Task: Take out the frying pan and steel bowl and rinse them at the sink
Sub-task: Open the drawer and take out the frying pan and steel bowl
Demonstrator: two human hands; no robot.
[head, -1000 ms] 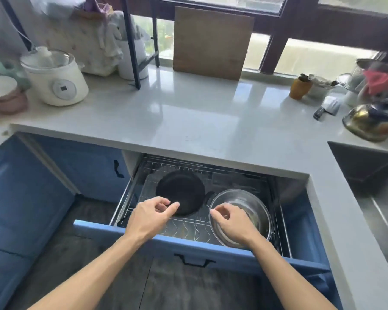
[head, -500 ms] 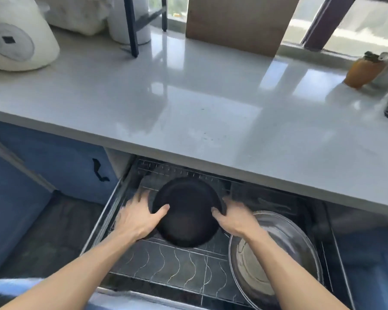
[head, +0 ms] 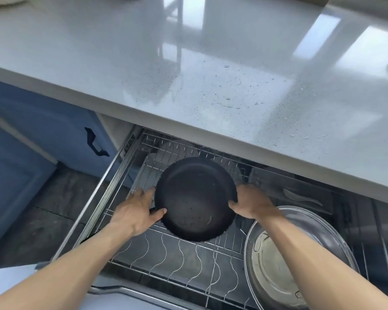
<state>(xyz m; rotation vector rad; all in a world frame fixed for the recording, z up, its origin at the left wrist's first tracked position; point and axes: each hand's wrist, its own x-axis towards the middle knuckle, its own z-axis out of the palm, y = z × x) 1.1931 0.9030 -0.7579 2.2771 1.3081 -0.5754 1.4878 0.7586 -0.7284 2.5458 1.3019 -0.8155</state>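
The black frying pan point(head: 195, 198) is in the open pull-out drawer, over its wire dish rack point(head: 179, 260). My left hand point(head: 137, 211) grips the pan's left rim, thumb over the edge. On the opposite rim my right hand point(head: 249, 203) grips in the same way. The pan's handle is hidden. To the right of the pan, the steel bowl point(head: 296, 260) rests in the drawer with nothing touching it; part of it runs out of view at the bottom.
The grey countertop point(head: 211, 74) overhangs the back of the drawer just above the pan. Blue cabinet fronts with a black handle point(head: 94, 142) stand to the left. Utensils lie in a tray point(head: 300, 198) behind the bowl. White plates point(head: 177, 148) stand in the rack's back.
Both hands went from hovering over the drawer to gripping the pan's two sides. The camera has moved in closer and lower; the pan looks slightly raised and tilted.
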